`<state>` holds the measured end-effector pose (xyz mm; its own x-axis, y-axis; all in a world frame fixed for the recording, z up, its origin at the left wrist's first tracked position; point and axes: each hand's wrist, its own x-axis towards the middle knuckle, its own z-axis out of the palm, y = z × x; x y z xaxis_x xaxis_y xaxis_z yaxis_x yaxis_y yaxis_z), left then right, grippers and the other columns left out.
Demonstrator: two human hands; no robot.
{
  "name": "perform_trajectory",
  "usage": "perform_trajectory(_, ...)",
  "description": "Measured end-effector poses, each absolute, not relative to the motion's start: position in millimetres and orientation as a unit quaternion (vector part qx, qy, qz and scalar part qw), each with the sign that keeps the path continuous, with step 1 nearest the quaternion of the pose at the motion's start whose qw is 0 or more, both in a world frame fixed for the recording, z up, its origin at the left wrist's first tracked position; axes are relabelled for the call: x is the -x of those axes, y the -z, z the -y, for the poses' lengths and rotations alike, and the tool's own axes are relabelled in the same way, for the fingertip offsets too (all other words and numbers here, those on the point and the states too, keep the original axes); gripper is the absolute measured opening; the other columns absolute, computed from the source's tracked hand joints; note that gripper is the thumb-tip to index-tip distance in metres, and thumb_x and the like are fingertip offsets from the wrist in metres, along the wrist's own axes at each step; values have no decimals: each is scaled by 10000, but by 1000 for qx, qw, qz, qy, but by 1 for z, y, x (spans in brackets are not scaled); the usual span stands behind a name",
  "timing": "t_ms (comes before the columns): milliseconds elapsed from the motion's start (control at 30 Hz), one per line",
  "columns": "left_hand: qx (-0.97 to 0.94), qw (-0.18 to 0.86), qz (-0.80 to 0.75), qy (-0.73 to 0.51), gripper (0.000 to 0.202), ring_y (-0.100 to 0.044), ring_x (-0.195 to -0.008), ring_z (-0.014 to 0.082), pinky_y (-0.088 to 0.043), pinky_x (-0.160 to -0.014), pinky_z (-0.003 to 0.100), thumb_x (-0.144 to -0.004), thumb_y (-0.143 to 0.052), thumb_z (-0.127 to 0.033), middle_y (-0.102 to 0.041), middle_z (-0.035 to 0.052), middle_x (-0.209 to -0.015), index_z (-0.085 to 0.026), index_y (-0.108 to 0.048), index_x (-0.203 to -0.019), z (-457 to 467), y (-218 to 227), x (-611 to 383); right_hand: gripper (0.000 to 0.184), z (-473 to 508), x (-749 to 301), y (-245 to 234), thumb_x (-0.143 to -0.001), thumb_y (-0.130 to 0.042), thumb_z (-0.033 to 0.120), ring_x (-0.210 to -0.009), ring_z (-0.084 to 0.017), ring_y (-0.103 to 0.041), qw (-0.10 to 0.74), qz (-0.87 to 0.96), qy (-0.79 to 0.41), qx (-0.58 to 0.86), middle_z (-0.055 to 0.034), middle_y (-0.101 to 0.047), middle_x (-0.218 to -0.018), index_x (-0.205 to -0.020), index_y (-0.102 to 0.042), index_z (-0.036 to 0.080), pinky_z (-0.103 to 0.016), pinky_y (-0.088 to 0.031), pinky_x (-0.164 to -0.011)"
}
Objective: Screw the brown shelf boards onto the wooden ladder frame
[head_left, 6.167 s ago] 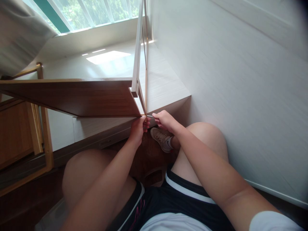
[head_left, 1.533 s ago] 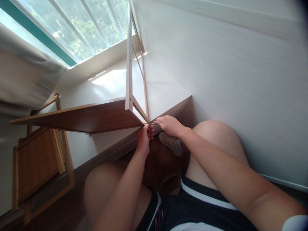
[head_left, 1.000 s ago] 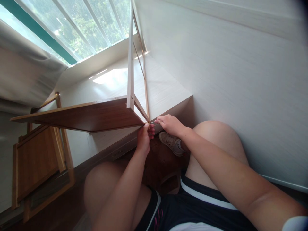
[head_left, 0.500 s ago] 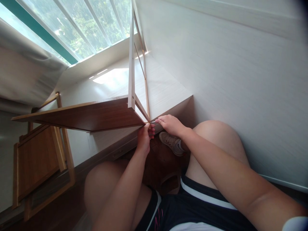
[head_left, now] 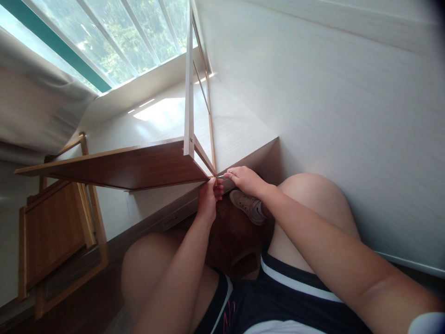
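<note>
A wooden folding table [head_left: 153,164] stands tipped on the pale ledge, its brown top slanting left and its leg frame [head_left: 189,93] rising toward the window. At the near lower corner, where top and leg meet, my left hand [head_left: 208,199] is closed around the wood, thumb on top and fingers curled below. Just to the right, my right hand [head_left: 246,180] pinches a thin, shiny metal rod [head_left: 221,176] whose tip meets that corner. The rod's exact kind is too small to tell, and its near end is hidden in my fingers.
A second wooden folding piece [head_left: 55,232] leans at the left beside a curtain [head_left: 38,97]. The pale ledge [head_left: 239,125] runs under a barred window [head_left: 121,41]. A white wall [head_left: 330,102] closes off the right side. My knees and shoe [head_left: 246,204] are below.
Almost nothing differs. The table's left end has shifted very slightly left; both hands stay at the same corner.
</note>
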<state>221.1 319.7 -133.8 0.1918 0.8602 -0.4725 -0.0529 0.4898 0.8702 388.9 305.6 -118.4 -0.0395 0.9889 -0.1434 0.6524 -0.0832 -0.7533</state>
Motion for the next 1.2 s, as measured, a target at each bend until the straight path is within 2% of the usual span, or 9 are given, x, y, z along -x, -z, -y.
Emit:
perform_trajectory(133,-379,677,-535,-335,403,-531,-589,90,-370,-506,209,-799,-602,-530,-612,28,-756,-151,-715,-876,-320,136,-220,407,-305,-384,125,-984,-447,402,-583,-115,-465,299,600,-391,631,6,-566,-606,-659,-533,172,-230,-302,-587)
perform_trajectory(300,-383,678,-531,-335,413,-538,-597,95,-375,-512,214,-796,-608,-545,-620,32,-762,-154,-711,-879,-320,137,-219,469,-305,-377,131,-984,-426,425,-421,-88,-428,343,494,-525,603,36,-486,-445,-584,-458,181,-218,-327,-505)
perform_trajectory(433,-384,680,-529,-333,412,-535,-602,94,-373,-513,213,-811,-592,-541,-613,28,-764,-152,-710,-881,-320,137,-219,503,-306,-374,126,-987,-435,367,-314,-71,-347,362,420,-593,584,47,-398,-346,-517,-409,189,-218,-286,-413)
perform_trajectory(567,-389,677,-532,-328,406,-540,-603,98,-372,-518,217,-813,-587,-532,-622,31,-763,-152,-710,-883,-320,138,-219,486,-308,-372,117,-966,-487,291,-278,-62,-309,385,318,-641,583,67,-331,-358,-505,-362,201,-220,-213,-340)
perform_trajectory(767,-395,674,-530,-329,406,-539,-605,106,-367,-513,221,-789,-612,-539,-624,37,-751,-152,-713,-859,-319,135,-221,468,-309,-375,114,-967,-482,302,-264,-59,-246,377,252,-664,595,79,-269,-362,-532,-334,216,-222,-130,-298)
perform_trajectory(1033,-398,674,-532,-322,400,-540,-606,107,-370,-519,224,-792,-613,-538,-625,41,-756,-157,-718,-855,-320,136,-222,452,-311,-378,114,-965,-447,286,-258,-76,-270,366,224,-680,594,69,-262,-354,-533,-334,220,-231,-129,-311)
perform_trajectory(1200,-400,674,-533,-320,385,-538,-608,108,-366,-515,222,-796,-614,-520,-624,43,-758,-154,-716,-851,-319,133,-224,455,-310,-380,111,-968,-405,292,-262,-76,-234,343,201,-713,578,64,-246,-326,-532,-289,231,-234,-130,-325)
